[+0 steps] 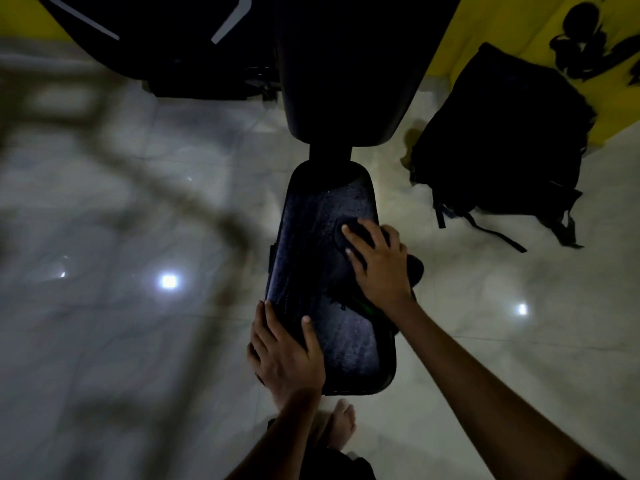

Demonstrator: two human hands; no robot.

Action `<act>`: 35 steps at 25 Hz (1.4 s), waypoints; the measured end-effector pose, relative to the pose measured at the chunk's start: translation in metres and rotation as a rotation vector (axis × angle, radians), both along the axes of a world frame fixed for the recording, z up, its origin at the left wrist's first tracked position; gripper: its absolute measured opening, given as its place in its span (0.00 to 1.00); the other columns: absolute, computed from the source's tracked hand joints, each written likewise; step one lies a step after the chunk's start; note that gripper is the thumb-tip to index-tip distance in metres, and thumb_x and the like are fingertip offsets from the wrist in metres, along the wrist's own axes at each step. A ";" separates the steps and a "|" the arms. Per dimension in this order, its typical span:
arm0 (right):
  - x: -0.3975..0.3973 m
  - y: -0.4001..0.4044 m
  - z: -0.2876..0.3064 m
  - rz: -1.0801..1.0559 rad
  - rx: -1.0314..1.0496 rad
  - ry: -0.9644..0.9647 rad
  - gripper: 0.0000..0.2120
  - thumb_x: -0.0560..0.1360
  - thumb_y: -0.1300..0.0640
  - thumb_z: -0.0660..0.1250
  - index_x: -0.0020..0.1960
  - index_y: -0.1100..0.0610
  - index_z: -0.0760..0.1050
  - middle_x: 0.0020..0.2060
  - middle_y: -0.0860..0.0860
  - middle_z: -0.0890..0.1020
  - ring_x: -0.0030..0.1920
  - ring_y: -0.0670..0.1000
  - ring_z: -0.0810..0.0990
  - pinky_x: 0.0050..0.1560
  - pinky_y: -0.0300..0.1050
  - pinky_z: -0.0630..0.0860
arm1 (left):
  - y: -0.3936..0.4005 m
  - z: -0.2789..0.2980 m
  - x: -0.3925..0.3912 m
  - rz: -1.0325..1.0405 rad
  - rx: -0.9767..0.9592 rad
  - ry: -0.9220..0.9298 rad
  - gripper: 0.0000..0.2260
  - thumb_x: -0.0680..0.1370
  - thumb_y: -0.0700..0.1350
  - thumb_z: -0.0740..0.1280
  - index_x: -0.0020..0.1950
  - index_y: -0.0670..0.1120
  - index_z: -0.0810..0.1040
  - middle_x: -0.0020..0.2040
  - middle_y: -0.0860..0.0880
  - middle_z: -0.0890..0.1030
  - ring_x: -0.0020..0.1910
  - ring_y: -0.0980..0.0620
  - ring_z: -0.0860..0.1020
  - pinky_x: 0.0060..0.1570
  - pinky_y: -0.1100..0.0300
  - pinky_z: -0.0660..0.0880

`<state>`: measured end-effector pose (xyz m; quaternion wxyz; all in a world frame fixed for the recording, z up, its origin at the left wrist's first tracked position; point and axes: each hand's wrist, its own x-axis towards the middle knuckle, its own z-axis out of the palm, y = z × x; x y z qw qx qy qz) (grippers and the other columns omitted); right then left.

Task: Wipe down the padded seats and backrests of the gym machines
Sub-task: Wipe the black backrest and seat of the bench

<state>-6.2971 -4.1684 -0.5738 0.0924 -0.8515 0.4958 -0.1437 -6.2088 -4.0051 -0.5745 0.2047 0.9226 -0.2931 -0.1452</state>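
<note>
At the centre of the dim view, a dark padded seat (325, 271), tapered and round-cornered, shows a dull, pebbled sheen that looks beaded with moisture. At its 3 o'clock edge the right hand (379, 268) lies flat on a dark cloth (349, 233), fingers spread and pressing it down; the cloth's shape is hard to make out against the padding. At 7 o'clock the left hand (287, 355) rests over the seat's near corner, fingers extended, thumb on top. At 12 o'clock the padded backrest (346, 74) is nearly black and cut off by the frame. On the glossy pale tile floor (138, 323), a black backpack (502, 143) lies at 2 o'clock, beside a yellow wall (512, 15).
</note>
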 end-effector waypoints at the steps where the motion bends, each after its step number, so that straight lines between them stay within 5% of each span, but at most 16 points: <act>1: 0.008 -0.016 0.001 -0.003 0.006 0.004 0.20 0.77 0.48 0.54 0.65 0.49 0.74 0.65 0.54 0.74 0.61 0.62 0.67 0.48 0.60 0.74 | 0.000 0.000 0.000 0.000 0.000 -0.001 0.29 0.77 0.58 0.52 0.71 0.41 0.65 0.70 0.42 0.69 0.64 0.40 0.71 0.60 0.46 0.68; 5: 0.023 -0.046 0.007 -0.021 0.011 0.050 0.23 0.77 0.45 0.51 0.68 0.48 0.73 0.67 0.53 0.73 0.61 0.65 0.71 0.48 0.62 0.76 | 0.000 -0.002 0.003 0.004 -0.015 -0.034 0.29 0.76 0.58 0.54 0.70 0.41 0.66 0.69 0.42 0.70 0.63 0.40 0.71 0.59 0.46 0.68; 9: 0.009 0.027 0.016 -0.050 0.043 0.111 0.25 0.75 0.45 0.52 0.69 0.51 0.67 0.70 0.50 0.69 0.63 0.62 0.67 0.55 0.63 0.71 | -0.001 0.000 0.001 0.004 0.009 -0.028 0.29 0.75 0.58 0.54 0.71 0.41 0.65 0.69 0.41 0.69 0.63 0.40 0.71 0.60 0.45 0.68; 12: -0.021 0.073 0.014 0.129 -0.039 0.113 0.22 0.73 0.49 0.56 0.65 0.53 0.68 0.69 0.53 0.70 0.59 0.60 0.68 0.51 0.60 0.74 | 0.000 0.000 0.001 -0.009 0.033 -0.020 0.30 0.75 0.58 0.54 0.71 0.41 0.64 0.70 0.41 0.69 0.63 0.40 0.70 0.61 0.45 0.67; 16: -0.011 0.009 0.005 -0.018 -0.047 -0.088 0.19 0.76 0.50 0.58 0.63 0.55 0.76 0.61 0.59 0.70 0.55 0.60 0.68 0.49 0.57 0.77 | 0.000 0.000 0.002 -0.010 0.028 -0.022 0.30 0.75 0.58 0.53 0.71 0.41 0.65 0.70 0.42 0.69 0.63 0.41 0.70 0.61 0.46 0.65; 19: 0.038 -0.048 0.010 -0.180 -0.024 -0.026 0.21 0.75 0.48 0.57 0.62 0.56 0.77 0.57 0.61 0.76 0.53 0.64 0.72 0.46 0.59 0.76 | 0.000 0.000 0.005 0.001 -0.009 -0.039 0.30 0.75 0.58 0.54 0.71 0.41 0.67 0.69 0.42 0.70 0.63 0.42 0.70 0.62 0.49 0.63; 23: 0.026 -0.022 0.012 0.124 -0.032 0.097 0.28 0.76 0.39 0.54 0.71 0.52 0.68 0.66 0.55 0.73 0.64 0.63 0.70 0.59 0.61 0.69 | 0.001 -0.001 0.005 0.023 -0.037 -0.084 0.28 0.75 0.57 0.55 0.70 0.41 0.68 0.68 0.43 0.71 0.62 0.43 0.72 0.61 0.50 0.64; 25: -0.011 -0.012 0.008 0.310 -0.037 0.111 0.26 0.78 0.40 0.53 0.72 0.49 0.66 0.68 0.52 0.72 0.65 0.61 0.69 0.58 0.60 0.71 | 0.001 -0.001 0.004 0.025 -0.039 -0.106 0.28 0.75 0.57 0.55 0.70 0.42 0.67 0.68 0.43 0.72 0.62 0.42 0.72 0.61 0.50 0.65; 29: 0.015 -0.074 0.014 0.107 -0.047 0.049 0.21 0.77 0.47 0.57 0.67 0.52 0.73 0.62 0.56 0.76 0.52 0.65 0.73 0.44 0.56 0.73 | -0.001 0.000 0.002 0.050 -0.058 -0.132 0.28 0.75 0.57 0.56 0.71 0.42 0.68 0.68 0.44 0.72 0.62 0.43 0.72 0.61 0.50 0.65; 32: 0.067 -0.100 0.021 -0.035 0.043 0.116 0.21 0.77 0.49 0.59 0.69 0.53 0.70 0.66 0.57 0.72 0.58 0.65 0.70 0.51 0.57 0.66 | -0.001 -0.001 0.004 0.050 -0.062 -0.149 0.29 0.75 0.57 0.56 0.71 0.42 0.68 0.69 0.44 0.71 0.62 0.44 0.71 0.60 0.50 0.66; 35: 0.051 -0.072 0.017 0.237 -0.099 0.155 0.23 0.78 0.45 0.55 0.70 0.52 0.68 0.65 0.54 0.73 0.59 0.62 0.70 0.54 0.58 0.67 | 0.001 -0.002 0.003 0.047 -0.055 -0.173 0.28 0.74 0.57 0.57 0.70 0.42 0.68 0.69 0.44 0.71 0.62 0.43 0.72 0.60 0.50 0.67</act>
